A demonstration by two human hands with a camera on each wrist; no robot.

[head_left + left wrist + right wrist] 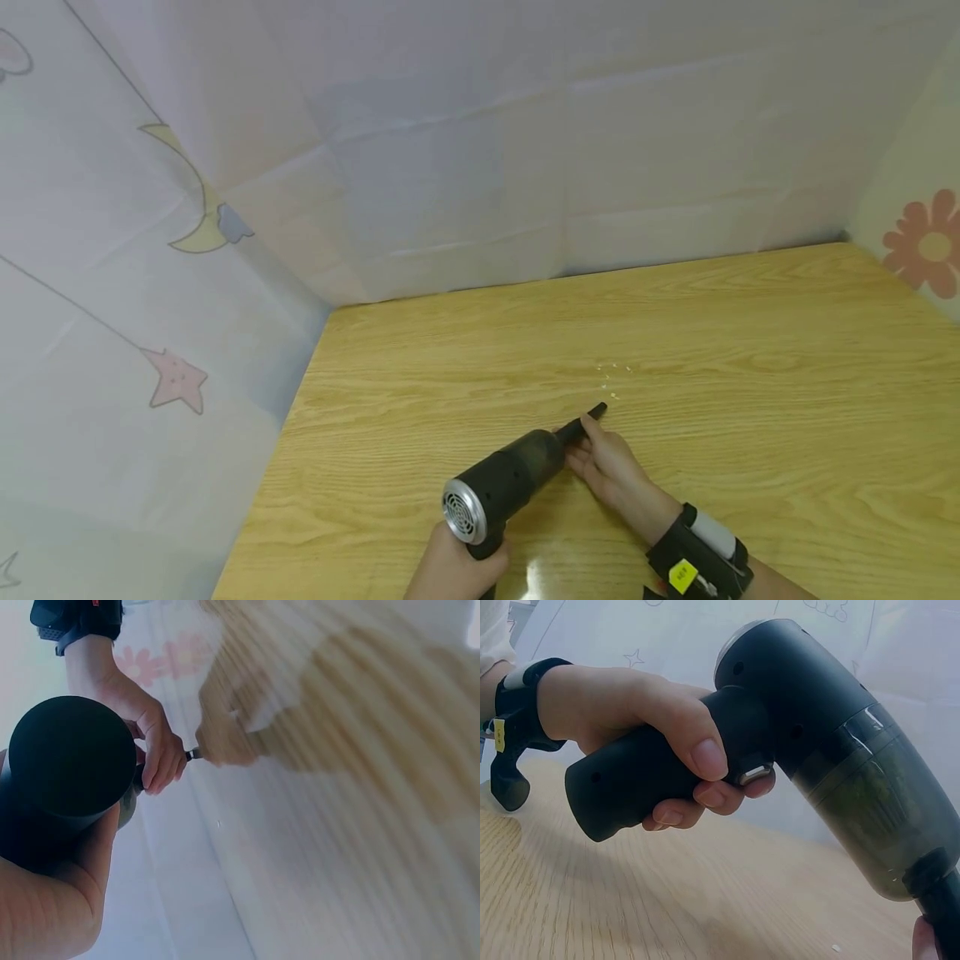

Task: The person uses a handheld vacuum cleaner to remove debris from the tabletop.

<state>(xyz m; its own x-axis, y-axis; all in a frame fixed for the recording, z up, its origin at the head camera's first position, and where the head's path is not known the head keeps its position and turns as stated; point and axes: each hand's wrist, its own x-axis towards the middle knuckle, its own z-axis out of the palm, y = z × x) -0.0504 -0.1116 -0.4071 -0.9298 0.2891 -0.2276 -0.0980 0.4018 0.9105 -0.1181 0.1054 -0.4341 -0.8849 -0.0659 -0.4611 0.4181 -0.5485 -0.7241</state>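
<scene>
A black handheld vacuum [510, 475] with a silver vented rear cap and a smoky see-through front chamber [889, 806] is held above the wooden table. My left hand [652, 720] grips its handle [630, 780], fingers wrapped round and thumb beside the silver button [756, 775]. At the front, my right hand [611, 467] pinches the slim black nozzle [573, 431] between thumb and fingers. The nozzle's tip points at several small white scraps [613, 394] on the table, just beyond it. In the left wrist view the vacuum's handle end [71, 757] covers part of the right hand [161, 746].
The wood-grain table [750, 400] reaches back to a pale cloth backdrop [465, 167]. Cloth with a moon, a star [178, 380] and a flower [933, 244] hangs at the sides. A black band [701, 554] with a yellow tag circles my right wrist.
</scene>
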